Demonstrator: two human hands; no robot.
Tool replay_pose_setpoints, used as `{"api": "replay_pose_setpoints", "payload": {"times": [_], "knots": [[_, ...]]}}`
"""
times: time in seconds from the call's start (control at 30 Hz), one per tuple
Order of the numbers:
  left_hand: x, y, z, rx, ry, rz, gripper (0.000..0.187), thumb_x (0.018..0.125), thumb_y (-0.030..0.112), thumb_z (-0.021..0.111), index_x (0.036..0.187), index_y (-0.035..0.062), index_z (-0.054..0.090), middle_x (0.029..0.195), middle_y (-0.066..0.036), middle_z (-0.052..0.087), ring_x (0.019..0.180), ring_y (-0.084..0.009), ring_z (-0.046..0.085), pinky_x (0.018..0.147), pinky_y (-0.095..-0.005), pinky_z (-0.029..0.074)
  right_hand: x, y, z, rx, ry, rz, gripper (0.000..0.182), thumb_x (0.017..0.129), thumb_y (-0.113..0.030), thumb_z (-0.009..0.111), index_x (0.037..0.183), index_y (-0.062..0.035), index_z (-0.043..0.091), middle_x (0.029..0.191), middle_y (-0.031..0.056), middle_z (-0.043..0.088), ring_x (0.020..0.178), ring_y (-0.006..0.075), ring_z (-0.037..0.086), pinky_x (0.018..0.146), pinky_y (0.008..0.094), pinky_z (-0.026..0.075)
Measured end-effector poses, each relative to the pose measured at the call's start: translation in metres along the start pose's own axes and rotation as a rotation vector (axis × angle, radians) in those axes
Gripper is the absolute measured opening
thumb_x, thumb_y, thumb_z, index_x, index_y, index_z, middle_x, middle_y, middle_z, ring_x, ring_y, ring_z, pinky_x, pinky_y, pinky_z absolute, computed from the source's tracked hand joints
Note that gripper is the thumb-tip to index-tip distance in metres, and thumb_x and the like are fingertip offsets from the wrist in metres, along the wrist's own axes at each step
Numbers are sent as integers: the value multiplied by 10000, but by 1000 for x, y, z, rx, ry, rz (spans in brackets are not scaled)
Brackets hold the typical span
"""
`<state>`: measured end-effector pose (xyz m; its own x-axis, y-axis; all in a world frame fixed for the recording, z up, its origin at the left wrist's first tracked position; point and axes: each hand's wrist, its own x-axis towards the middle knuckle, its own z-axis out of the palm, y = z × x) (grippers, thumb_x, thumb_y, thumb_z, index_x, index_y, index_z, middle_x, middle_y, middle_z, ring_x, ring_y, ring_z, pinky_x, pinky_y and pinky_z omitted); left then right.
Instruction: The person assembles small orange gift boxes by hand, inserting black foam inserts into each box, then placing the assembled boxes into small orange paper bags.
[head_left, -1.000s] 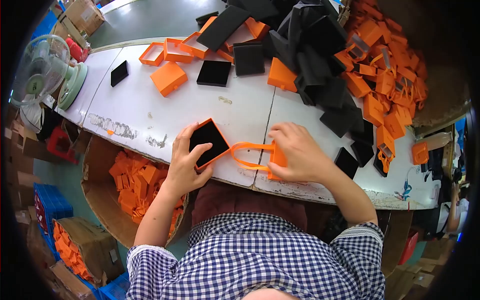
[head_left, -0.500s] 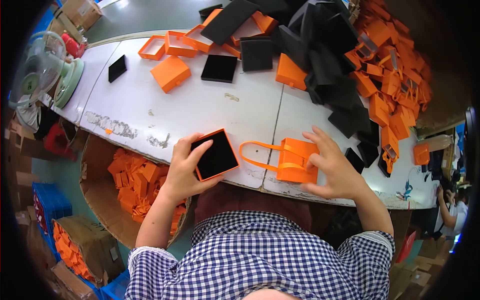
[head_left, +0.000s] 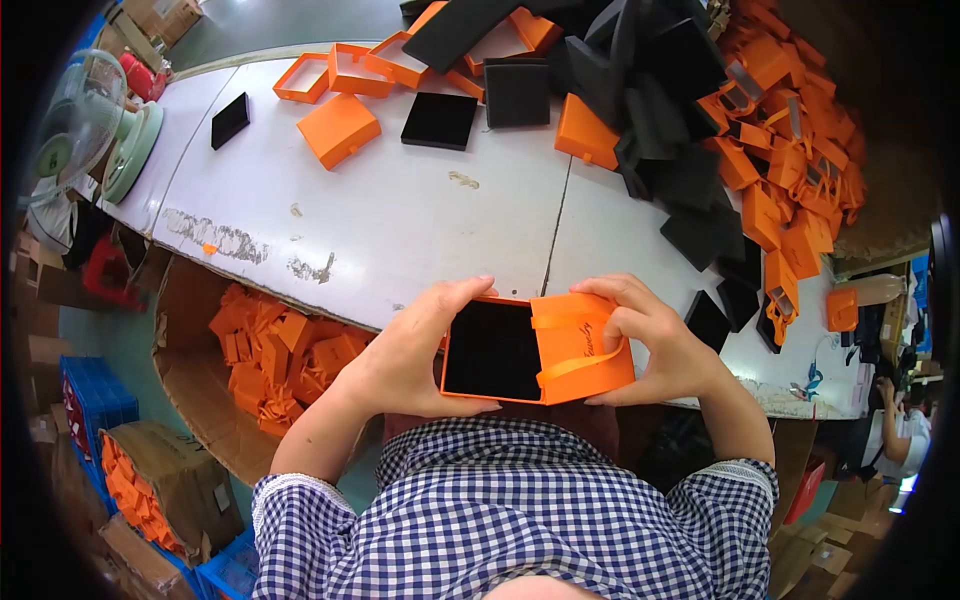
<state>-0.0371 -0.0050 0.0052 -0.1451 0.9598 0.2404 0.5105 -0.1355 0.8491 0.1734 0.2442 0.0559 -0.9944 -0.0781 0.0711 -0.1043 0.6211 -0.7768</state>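
Observation:
My left hand (head_left: pixel 425 350) grips the left side of an orange drawer tray (head_left: pixel 443 372) lined with a black foam pad (head_left: pixel 490 348). My right hand (head_left: pixel 655 340) is wrapped round the right side of an orange box sleeve (head_left: pixel 590 375), printed with black lettering and fitted with an orange ribbon handle (head_left: pixel 580 365). Tray and sleeve are lined up side by side, the tray's right edge right at the sleeve's left opening. Both are held in front of my body, over the table's near edge. The fingers' undersides are hidden.
Orange boxes (head_left: pixel 340 130), black pads (head_left: pixel 438 121) and a heap of black foam (head_left: pixel 655 130) lie along the far side of the white table (head_left: pixel 400 220). Finished-looking orange boxes (head_left: pixel 790 170) pile at right. A carton (head_left: pixel 190 370) of orange pieces stands below left; a fan (head_left: pixel 85 140) is beyond.
My left hand has brought the tray rightward to the sleeve. My right hand has closed on the sleeve, and its ribbon handle now lies across the sleeve's face.

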Motion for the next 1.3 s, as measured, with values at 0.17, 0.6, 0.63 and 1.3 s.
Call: {"api": "replay_pose_setpoints", "payload": {"times": [0.17, 0.6, 0.63, 1.3], "knots": [[-7, 4, 1, 77, 37, 2, 1127, 660, 285, 967, 1556, 49, 325, 1378, -202, 551, 1285, -382, 557, 1101, -458, 473, 3, -16, 12, -111, 32, 31, 525, 601, -205, 983, 868, -81, 548, 1473, 227, 515, 1369, 418, 482, 1096, 506, 451], [-81, 43, -67, 339, 44, -336, 1285, 614, 550, 960, 1578, -29, 338, 1605, -278, 356, 1471, -441, 371, 1218, -553, 282, 6, -31, 26, -215, 144, 62, 869, 646, -395, 979, 1318, -50, 550, 1461, 220, 515, 1399, 434, 457, 1143, 536, 403], [-90, 55, -96, 605, -32, -393, 1342, 583, 621, 939, 1581, -38, 330, 1610, -283, 358, 1499, -441, 344, 1230, -563, 246, -16, -32, 8, -450, 148, 240, 840, 627, -417, 971, 1260, -33, 575, 1406, 216, 567, 1367, 434, 489, 1119, 517, 421], [21, -71, -57, 110, 134, 109, 1214, 653, 127, 890, 1623, 87, 161, 1435, -112, 429, 1332, -232, 477, 1133, -427, 414, -65, 22, -6, -166, 447, 230, 730, 659, -227, 937, 1284, -65, 597, 1437, 189, 556, 1335, 361, 553, 1110, 433, 445]]}}
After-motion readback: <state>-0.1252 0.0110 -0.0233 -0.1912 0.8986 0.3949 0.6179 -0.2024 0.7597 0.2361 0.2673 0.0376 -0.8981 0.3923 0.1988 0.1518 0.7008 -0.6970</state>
